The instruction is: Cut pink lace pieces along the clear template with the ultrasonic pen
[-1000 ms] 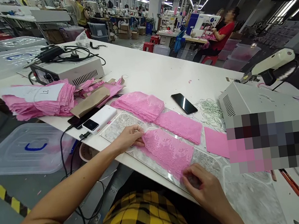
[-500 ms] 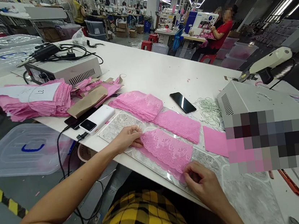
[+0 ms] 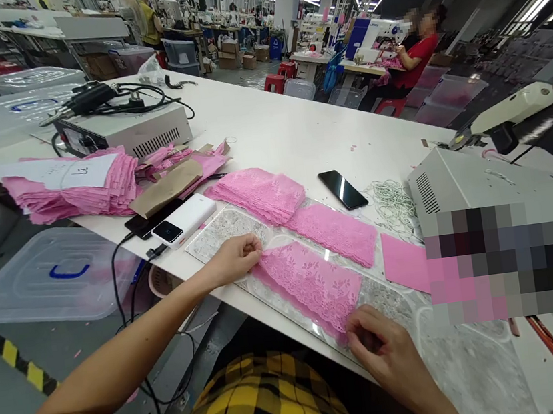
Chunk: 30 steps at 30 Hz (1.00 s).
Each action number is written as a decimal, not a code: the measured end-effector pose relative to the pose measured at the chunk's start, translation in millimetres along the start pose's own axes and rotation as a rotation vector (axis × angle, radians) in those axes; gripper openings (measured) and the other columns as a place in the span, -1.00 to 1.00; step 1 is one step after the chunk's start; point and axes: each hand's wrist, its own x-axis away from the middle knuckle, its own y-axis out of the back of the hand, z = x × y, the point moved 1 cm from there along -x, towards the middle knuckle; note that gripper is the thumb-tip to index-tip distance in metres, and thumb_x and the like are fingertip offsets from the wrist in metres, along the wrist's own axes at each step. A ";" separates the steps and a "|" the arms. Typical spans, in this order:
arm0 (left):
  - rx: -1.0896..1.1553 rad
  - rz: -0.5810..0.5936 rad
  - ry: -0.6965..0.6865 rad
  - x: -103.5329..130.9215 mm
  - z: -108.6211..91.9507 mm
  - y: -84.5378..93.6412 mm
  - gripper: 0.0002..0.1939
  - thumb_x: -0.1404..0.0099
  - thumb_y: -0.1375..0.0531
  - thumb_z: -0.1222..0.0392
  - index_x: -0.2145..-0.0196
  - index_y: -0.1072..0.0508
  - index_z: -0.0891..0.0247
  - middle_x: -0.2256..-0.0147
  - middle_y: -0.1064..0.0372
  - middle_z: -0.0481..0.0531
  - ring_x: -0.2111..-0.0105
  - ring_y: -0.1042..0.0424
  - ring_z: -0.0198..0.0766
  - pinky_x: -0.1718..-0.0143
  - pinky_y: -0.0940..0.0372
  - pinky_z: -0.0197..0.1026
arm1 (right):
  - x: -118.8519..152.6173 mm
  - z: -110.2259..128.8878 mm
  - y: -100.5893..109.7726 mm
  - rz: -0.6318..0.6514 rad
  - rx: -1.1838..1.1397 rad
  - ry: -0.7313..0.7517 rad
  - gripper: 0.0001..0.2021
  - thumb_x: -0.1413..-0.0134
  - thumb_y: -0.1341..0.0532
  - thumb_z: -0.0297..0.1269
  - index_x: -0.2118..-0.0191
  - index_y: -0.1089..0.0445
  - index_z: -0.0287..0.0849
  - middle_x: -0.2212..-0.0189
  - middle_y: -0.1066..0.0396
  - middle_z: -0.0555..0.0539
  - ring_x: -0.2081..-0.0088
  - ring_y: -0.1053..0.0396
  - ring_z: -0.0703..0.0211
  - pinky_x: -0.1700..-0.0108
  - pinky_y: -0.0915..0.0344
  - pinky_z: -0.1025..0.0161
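A pink lace piece (image 3: 313,283) lies over another layer of pink fabric on a grey marbled board (image 3: 223,230) at the table's near edge. My left hand (image 3: 236,259) pinches the lace at its left corner. At the lower right corner, my right hand (image 3: 378,335) has thumb and finger pressed together on the lace edge. Just beyond lie a stack of pink lace (image 3: 259,194) and a second lace stack (image 3: 334,230). A plain pink piece (image 3: 404,260) is to the right, partly covered by a blurred area.
A black phone (image 3: 342,189) and pale elastic cords (image 3: 392,206) lie behind the fabric. To the left are a white power bank (image 3: 185,219), bundled pink pieces (image 3: 72,185) and a metal box (image 3: 131,132). Another box (image 3: 495,180) stands right. A person in red (image 3: 422,58) sits farther back.
The two lace edges now lie closer together, with less of the under layer showing. Both hands keep hold of the corners. The whole view has shifted slightly.
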 end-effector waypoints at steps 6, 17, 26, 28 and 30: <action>-0.276 -0.061 -0.128 4.3 -0.4 0.5 -0.96 -0.10 -0.10 0.27 0.47 -0.35 0.26 0.57 -0.23 -0.11 0.55 -0.17 -0.36 0.51 -0.04 -0.31 | 1.8 -2.8 -1.8 0.019 0.073 0.051 -0.85 -0.10 -0.12 -0.34 0.48 -0.30 -0.10 0.52 -0.31 0.03 0.50 -0.26 0.29 0.47 -0.21 0.35; -0.438 -0.017 -0.186 11.5 -6.4 1.5 -0.90 -0.10 -0.05 0.31 0.48 -0.36 0.26 0.55 -0.26 -0.09 0.54 -0.18 -0.35 0.49 -0.05 -0.32 | 4.7 -4.3 -2.4 -0.015 0.055 0.061 -0.91 -0.12 -0.15 -0.30 0.40 -0.36 -0.08 0.49 -0.36 0.02 0.49 -0.32 0.29 0.47 -0.26 0.36; -0.441 -0.015 -0.164 9.5 -3.5 2.5 -0.88 -0.11 -0.05 0.28 0.46 -0.38 0.27 0.59 -0.23 -0.09 0.55 -0.18 -0.34 0.53 -0.03 -0.32 | 7.7 -15.8 -6.5 0.029 0.083 0.032 -0.84 -0.17 -0.13 -0.24 0.42 -0.35 -0.09 0.52 -0.34 0.03 0.54 -0.26 0.31 0.51 -0.23 0.37; -0.444 -0.022 -0.165 9.3 -2.7 3.0 -0.88 -0.12 -0.05 0.27 0.46 -0.38 0.27 0.58 -0.24 -0.09 0.55 -0.19 -0.34 0.52 -0.04 -0.32 | 7.6 -15.9 -5.9 0.026 0.068 0.027 -0.82 -0.18 -0.12 -0.24 0.43 -0.34 -0.10 0.55 -0.32 0.03 0.56 -0.23 0.32 0.52 -0.21 0.37; -0.450 -0.025 -0.170 9.0 -2.1 3.6 -0.88 -0.13 -0.05 0.26 0.45 -0.39 0.26 0.58 -0.25 -0.09 0.54 -0.20 -0.34 0.51 -0.05 -0.31 | 7.0 -14.3 -5.0 0.021 0.051 0.026 -0.81 -0.18 -0.11 -0.25 0.45 -0.33 -0.10 0.56 -0.30 0.03 0.57 -0.22 0.32 0.53 -0.21 0.37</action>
